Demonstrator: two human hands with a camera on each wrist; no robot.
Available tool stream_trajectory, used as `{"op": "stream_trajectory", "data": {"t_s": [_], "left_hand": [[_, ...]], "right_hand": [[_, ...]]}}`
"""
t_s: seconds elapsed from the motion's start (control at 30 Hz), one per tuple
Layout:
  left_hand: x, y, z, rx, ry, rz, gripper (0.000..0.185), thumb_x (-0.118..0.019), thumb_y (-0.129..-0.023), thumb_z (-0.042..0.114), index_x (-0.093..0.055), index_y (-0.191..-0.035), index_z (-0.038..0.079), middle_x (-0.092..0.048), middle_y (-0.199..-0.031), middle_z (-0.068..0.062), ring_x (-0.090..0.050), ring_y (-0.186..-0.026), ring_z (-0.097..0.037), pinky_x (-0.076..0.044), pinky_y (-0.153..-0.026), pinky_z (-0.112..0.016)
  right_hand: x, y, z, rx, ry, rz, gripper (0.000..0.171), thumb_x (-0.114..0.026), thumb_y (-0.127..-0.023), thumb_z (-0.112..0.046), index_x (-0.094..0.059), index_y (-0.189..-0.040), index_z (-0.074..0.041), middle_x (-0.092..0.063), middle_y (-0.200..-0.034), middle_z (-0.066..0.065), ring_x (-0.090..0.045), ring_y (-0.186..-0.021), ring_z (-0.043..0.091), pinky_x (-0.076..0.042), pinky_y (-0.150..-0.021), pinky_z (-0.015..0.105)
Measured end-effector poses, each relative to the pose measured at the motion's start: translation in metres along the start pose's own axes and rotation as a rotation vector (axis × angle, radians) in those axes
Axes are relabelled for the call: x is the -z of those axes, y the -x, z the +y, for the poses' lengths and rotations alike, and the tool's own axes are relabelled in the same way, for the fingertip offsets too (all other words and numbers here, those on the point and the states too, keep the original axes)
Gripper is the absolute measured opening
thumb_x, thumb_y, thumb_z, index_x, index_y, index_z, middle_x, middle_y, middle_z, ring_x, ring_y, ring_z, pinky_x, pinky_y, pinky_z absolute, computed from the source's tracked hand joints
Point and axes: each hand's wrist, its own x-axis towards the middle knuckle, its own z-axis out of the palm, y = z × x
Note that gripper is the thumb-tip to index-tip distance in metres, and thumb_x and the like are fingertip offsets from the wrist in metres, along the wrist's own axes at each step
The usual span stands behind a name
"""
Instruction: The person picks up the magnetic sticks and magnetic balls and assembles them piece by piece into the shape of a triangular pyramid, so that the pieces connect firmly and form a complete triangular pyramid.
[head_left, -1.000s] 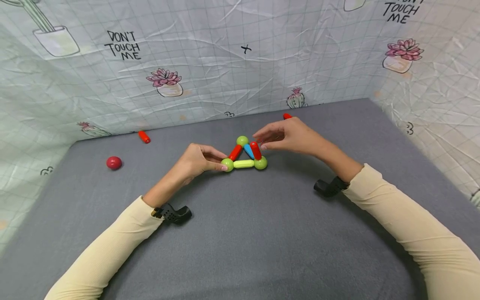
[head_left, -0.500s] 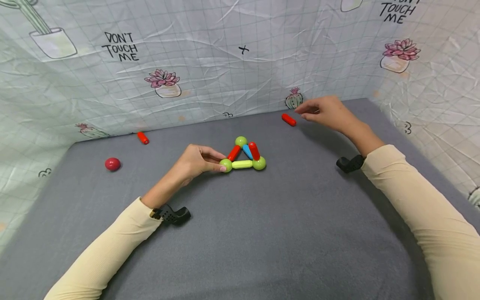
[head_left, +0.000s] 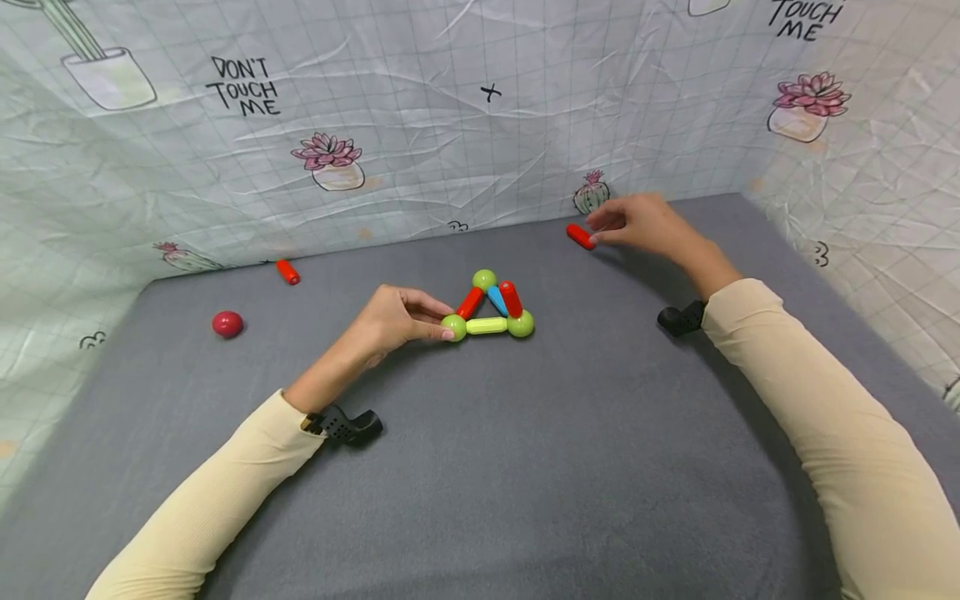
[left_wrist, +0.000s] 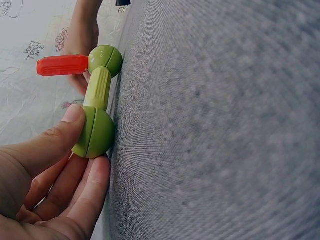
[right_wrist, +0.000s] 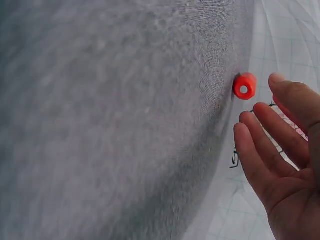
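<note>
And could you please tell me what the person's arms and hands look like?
The person wears long cream fabric sleeves. A black, curved plastic-looking device sits at each wrist, the left one perforated. The left hand and right hand are bare.

"DON'T TOUCH ME" [head_left: 243,86] on cloth [head_left: 420,92]

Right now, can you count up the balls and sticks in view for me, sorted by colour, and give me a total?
Green balls: 3
Red ball: 1
Red sticks: 4
Blue stick: 1
Yellow-green stick: 1
Total: 10
</note>
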Motion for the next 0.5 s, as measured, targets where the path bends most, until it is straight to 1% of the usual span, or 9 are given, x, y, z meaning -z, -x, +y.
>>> {"op": "stream_trajectory", "data": {"t_s": [0.13, 0.23, 0.5], "left_hand": [[-0.0002, -0.0006, 0.0010, -0.003, -0.001, 0.001, 0.034, -0.091, -0.074, 0.005, -0.079, -0.106, 0.002, -0.078, -0.095, -0.010, -0.075, -0.083, -0.015, -0.060, -0.073, -0.027], [-0.0005, -0.0008, 0.0014, -0.007, 0.001, 0.001, 0.034, -0.091, -0.075, 0.005, -0.078, -0.106, 0.001, -0.078, -0.095, -0.010, -0.075, -0.083, -0.015, -0.060, -0.073, -0.027], [-0.0003, -0.0009, 0.0003, -0.014, -0.002, 0.004, 0.033, -0.090, -0.075, 0.003, -0.078, -0.105, 0.000, -0.078, -0.095, -0.011, -0.074, -0.082, -0.015, -0.060, -0.073, -0.027]], "right_hand": [[-0.0034, -0.0049, 0.0027, -0.007, -0.012, -0.005, 0.035, -0.076, -0.093, -0.015, -0.070, -0.125, -0.002, -0.073, -0.119, 0.017, -0.071, -0.106, 0.032, -0.052, -0.073, 0.023], [-0.0058, -0.0067, 0.0049, -0.007, -0.015, -0.003, 0.035, -0.077, -0.093, -0.017, -0.071, -0.124, -0.003, -0.073, -0.118, 0.016, -0.071, -0.105, 0.031, -0.050, -0.072, 0.022], [-0.0090, -0.0072, 0.0066, -0.014, -0.011, 0.000, 0.035, -0.077, -0.093, -0.017, -0.071, -0.124, -0.004, -0.073, -0.119, 0.015, -0.070, -0.106, 0.030, -0.053, -0.076, 0.029]]}}
